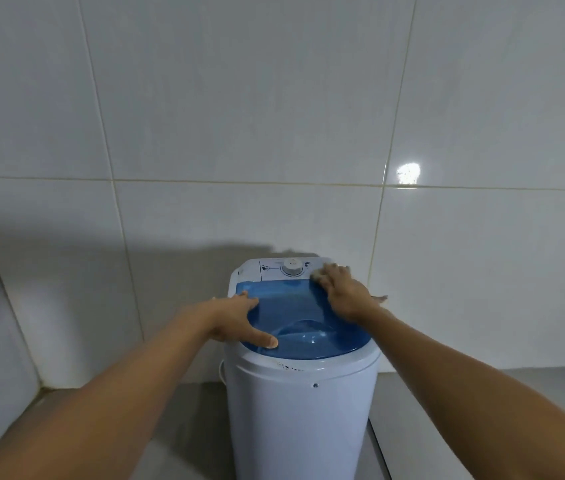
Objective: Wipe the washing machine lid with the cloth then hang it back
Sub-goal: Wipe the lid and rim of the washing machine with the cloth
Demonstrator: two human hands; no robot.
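A small white washing machine [303, 420] stands before me with a translucent blue lid [294, 308] on top. My left hand [239, 322] lies flat on the lid's left edge, fingers spread, thumb pointing across the lid. My right hand [345, 292] presses a pale cloth [317, 277] onto the lid's far right corner, next to the white control panel; the cloth is almost wholly hidden under the fingers.
The control panel carries a round dial [292, 267] at the machine's back. White tiled walls [239, 133] rise right behind and to the left. Grey floor [184, 427] surrounds the machine, with a low step [481, 393] at the right.
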